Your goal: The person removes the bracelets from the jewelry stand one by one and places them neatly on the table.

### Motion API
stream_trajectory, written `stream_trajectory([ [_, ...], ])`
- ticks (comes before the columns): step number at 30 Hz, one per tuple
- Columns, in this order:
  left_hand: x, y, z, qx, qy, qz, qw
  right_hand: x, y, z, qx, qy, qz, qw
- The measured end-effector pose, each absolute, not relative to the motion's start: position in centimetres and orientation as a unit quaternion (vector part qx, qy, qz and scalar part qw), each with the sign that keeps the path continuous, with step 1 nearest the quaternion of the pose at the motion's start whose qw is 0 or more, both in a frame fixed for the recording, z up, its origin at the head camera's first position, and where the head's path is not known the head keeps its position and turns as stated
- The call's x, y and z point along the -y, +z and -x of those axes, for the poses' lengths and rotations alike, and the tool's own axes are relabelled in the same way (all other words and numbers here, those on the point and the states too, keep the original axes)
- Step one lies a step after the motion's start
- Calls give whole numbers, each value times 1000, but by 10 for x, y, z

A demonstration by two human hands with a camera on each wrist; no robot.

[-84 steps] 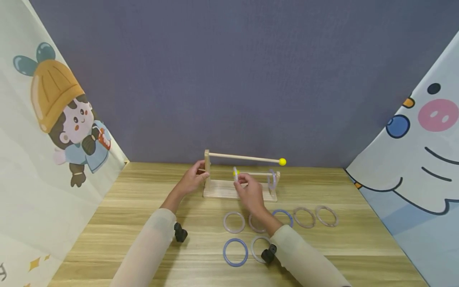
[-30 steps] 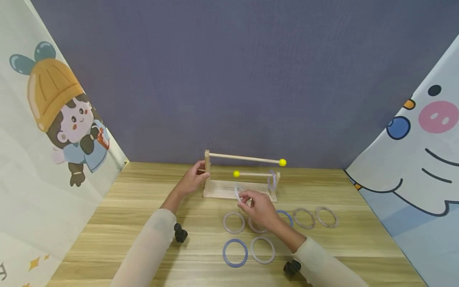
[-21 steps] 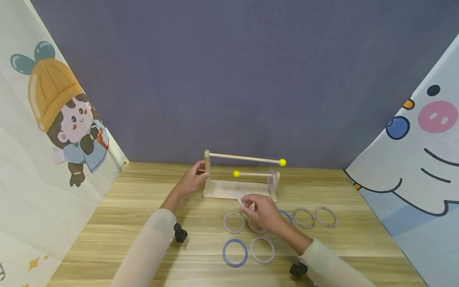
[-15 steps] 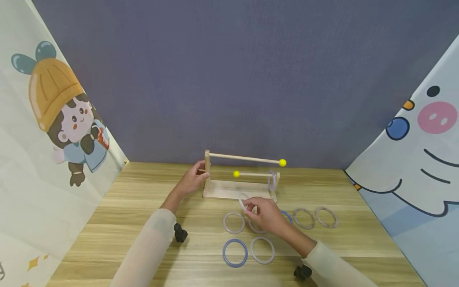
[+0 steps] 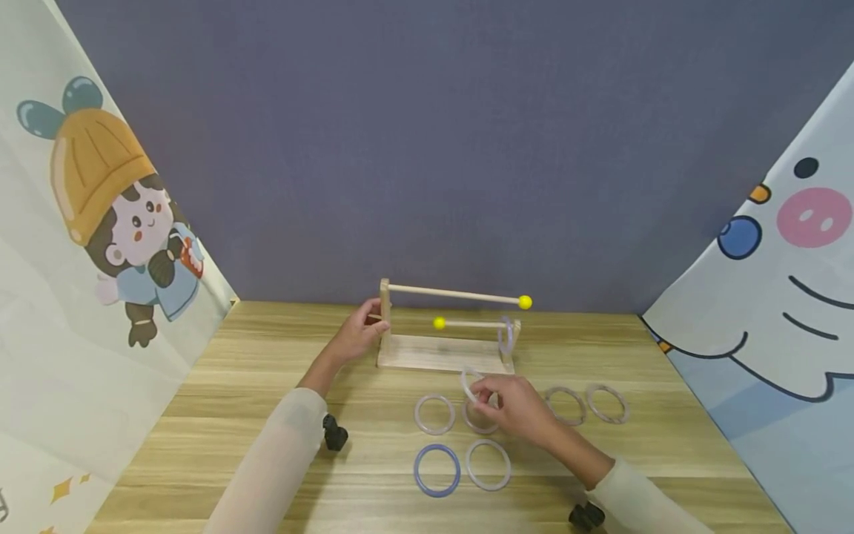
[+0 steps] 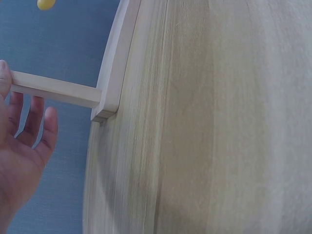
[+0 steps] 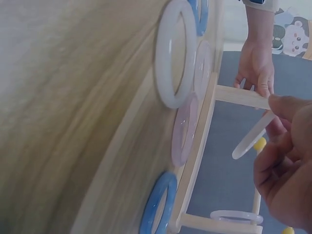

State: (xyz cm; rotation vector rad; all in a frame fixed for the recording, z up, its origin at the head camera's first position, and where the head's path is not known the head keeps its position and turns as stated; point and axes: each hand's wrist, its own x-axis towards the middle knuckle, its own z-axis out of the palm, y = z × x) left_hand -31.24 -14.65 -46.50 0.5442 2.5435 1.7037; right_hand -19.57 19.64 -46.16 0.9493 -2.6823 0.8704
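My right hand (image 5: 517, 406) pinches a white bangle (image 5: 466, 387) between thumb and fingertips, in the air over the table in front of the stand. The wooden stand (image 5: 440, 352) has two rods tipped with yellow balls, the upper from its left post and the lower from its right post. A lilac bangle (image 5: 511, 337) hangs on the lower rod near its post. At the left post (image 6: 53, 88), my left hand (image 5: 356, 336) holds the stand, thumb on one side and fingers behind. Near the right hand lie a pinkish bangle (image 7: 176, 139), partly covered in the head view, and a blue bangle (image 7: 150, 207).
On the table (image 5: 267, 415) lie a pale pink bangle (image 5: 417, 415), a second blue bangle (image 5: 416, 473) and another white bangle (image 5: 509, 467). Two brownish bangles, the outer bangle (image 5: 626, 409) fully visible, lie to the right. A grey wall (image 5: 427, 148) stands behind.
My right hand has moved from beside the lower rod's ball toward me and to the right, still holding the white bangle. The left hand stays on the post.
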Motion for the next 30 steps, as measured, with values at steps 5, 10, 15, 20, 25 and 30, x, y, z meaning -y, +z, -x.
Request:
stream_trajectory([
  [5, 149, -469, 314, -819, 547, -174, 9, -203, -463, 193, 893, 282, -341, 83],
  [10, 150, -470, 315, -820, 544, -177, 6, -211, -465, 191, 892, 276, -349, 74],
  [15, 151, -471, 315, -821, 539, -186, 8, -218, -466, 188, 889, 264, -369, 67],
  [20, 149, -469, 314, -825, 533, -187, 6, -226, -469, 184, 877, 227, -414, 91],
  [25, 148, -468, 313, -831, 525, -181, 17, -235, -476, 178, 868, 221, -436, 88],
  [30, 148, -467, 311, -833, 523, -179, 20, -243, -481, 176, 855, 227, -456, 100],
])
